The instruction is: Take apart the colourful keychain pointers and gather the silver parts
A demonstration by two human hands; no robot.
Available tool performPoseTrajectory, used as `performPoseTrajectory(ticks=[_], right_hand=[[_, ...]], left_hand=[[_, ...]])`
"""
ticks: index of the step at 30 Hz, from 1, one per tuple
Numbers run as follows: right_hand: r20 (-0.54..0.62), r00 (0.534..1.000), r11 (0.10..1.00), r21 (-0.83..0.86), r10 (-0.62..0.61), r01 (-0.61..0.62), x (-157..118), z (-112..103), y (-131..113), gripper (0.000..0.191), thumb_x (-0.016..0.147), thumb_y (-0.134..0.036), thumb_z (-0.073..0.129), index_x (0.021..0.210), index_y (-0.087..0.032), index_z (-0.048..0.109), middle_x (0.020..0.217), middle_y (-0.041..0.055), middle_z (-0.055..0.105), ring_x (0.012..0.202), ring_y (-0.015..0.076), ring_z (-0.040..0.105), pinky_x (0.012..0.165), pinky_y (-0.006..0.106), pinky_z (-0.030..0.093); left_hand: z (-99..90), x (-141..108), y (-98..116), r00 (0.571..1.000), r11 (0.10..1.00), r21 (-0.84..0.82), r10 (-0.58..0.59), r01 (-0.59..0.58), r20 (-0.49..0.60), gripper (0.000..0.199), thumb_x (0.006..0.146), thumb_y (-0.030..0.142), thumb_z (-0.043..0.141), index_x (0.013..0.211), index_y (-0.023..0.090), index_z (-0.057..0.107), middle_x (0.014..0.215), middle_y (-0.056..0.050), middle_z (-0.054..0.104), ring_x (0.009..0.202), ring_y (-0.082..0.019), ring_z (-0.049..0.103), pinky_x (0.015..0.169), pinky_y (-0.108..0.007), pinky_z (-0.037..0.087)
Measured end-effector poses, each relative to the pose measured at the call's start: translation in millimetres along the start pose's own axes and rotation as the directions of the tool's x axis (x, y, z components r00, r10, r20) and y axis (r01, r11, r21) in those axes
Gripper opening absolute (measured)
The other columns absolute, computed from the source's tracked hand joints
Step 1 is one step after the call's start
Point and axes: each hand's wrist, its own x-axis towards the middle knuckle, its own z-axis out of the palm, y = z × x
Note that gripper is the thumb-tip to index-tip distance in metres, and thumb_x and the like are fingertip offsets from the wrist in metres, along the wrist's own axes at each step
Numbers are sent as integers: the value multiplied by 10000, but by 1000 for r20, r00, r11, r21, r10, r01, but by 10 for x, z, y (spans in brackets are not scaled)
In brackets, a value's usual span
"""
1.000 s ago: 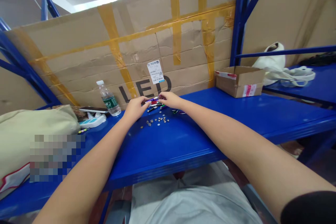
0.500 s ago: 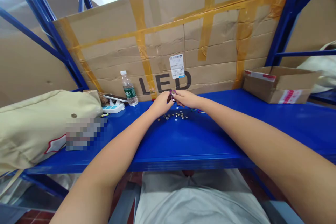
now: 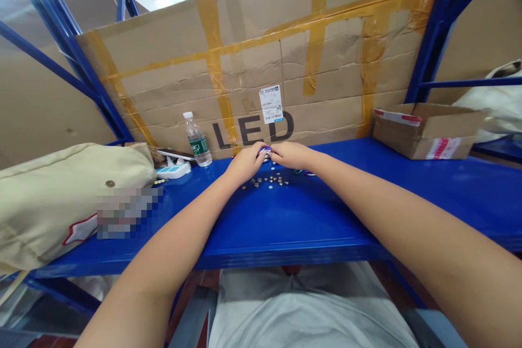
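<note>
At the far side of the blue table (image 3: 261, 228), my two hands meet around a small shiny purple and silver thing (image 3: 266, 150), too small and too covered to name. The fingers of my left hand (image 3: 248, 162) are closed on its left side. From the right, my right hand (image 3: 291, 155) grips it with bent fingers. Just nearer to me lie several small round metal pieces (image 3: 271, 179), loosely scattered. Beside my right wrist are a green loop-shaped piece (image 3: 297, 172) and a blue-purple one (image 3: 309, 173), both partly hidden.
A large cardboard panel marked LED (image 3: 253, 81) stands behind the table. On the left are a water bottle (image 3: 198, 144), a white power strip (image 3: 175, 169) and a cream bag (image 3: 81, 190). An open cardboard box (image 3: 424, 133) sits at the right, near a blue rack post (image 3: 432, 38).
My hands stay together at the same spot. The purple piece showed as a loop between my fingers before; now it looks turned, with more silver showing. The view has shifted slightly.
</note>
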Motion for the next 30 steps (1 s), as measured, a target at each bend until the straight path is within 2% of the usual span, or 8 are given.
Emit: performPoseTrajectory(ticks=[6, 9, 15, 19, 22, 24, 28, 30], right_hand=[[-14, 999, 984, -177, 33, -35, -42, -17, -21, 379, 938, -399, 335, 1087, -129, 555, 975, 157, 688, 808, 253, 646, 613, 290, 389], [-13, 1000, 977, -210, 26, -28, -53, -15, -33, 364, 936, -384, 340, 1128, -126, 512, 960, 158, 687, 803, 258, 648, 603, 293, 383], [-10, 1000, 974, -224, 23, -25, -23, 12, -93, 318, 932, -335, 333, 1056, -122, 533, 933, 156, 687, 793, 261, 648, 599, 299, 381], [-55, 992, 984, -134, 110, -116, 7, 37, -117, 345, 943, -374, 318, 1026, -133, 550, 974, 155, 677, 837, 262, 641, 628, 294, 394], [-102, 974, 980, 2, 200, -201, 43, 62, -112, 352, 946, -376, 302, 1019, -135, 549, 997, 154, 671, 840, 256, 630, 635, 292, 398], [-133, 955, 961, 114, 265, -251, 80, 73, -102, 321, 943, -323, 292, 990, -135, 548, 984, 149, 670, 837, 239, 618, 645, 284, 402], [-205, 901, 902, 295, 382, -315, 125, 13, -79, 319, 939, -254, 250, 939, -137, 547, 964, 129, 658, 839, 201, 591, 674, 268, 419], [-141, 923, 901, 311, 358, -302, 98, -68, -60, 316, 941, -287, 274, 928, -147, 557, 909, 104, 653, 778, 181, 582, 663, 266, 427]], left_hand=[[-50, 11, -10, 1000, 1000, 2, 21, -21, 15, 299, 940, 289, 372, 1128, 192, 583, 1085, -61, 679, 985, -209, 628, 860, -318, 469], [-66, 21, -37, 998, 999, 4, 51, -51, 34, 306, 940, 286, 371, 1130, 196, 594, 1100, -55, 678, 998, -207, 624, 871, -314, 467], [-78, 16, -52, 998, 999, 17, 47, -47, 33, 304, 931, 271, 390, 1146, 200, 593, 1136, -50, 667, 1028, -209, 613, 894, -317, 459], [-41, 17, -17, 1000, 1000, 19, 2, -1, -14, 295, 912, 268, 435, 1156, 182, 577, 1124, -66, 668, 1016, -218, 614, 879, -317, 462], [21, 14, 26, 999, 999, 33, -10, 12, -48, 262, 924, 260, 412, 1075, 158, 600, 1036, -80, 687, 943, -218, 632, 826, -308, 474], [64, 6, 63, 1000, 996, 88, 0, 1, -12, 262, 934, 264, 389, 1007, 153, 614, 978, -90, 692, 894, -226, 638, 792, -315, 479], [84, -8, 126, 988, 977, 202, 40, -70, 147, 269, 934, 292, 392, 985, 164, 622, 970, -107, 687, 885, -248, 638, 784, -336, 478], [41, -10, 120, 990, 979, 196, 20, -48, 139, 272, 934, 299, 393, 1034, 177, 615, 994, -100, 686, 909, -246, 635, 796, -333, 475]])
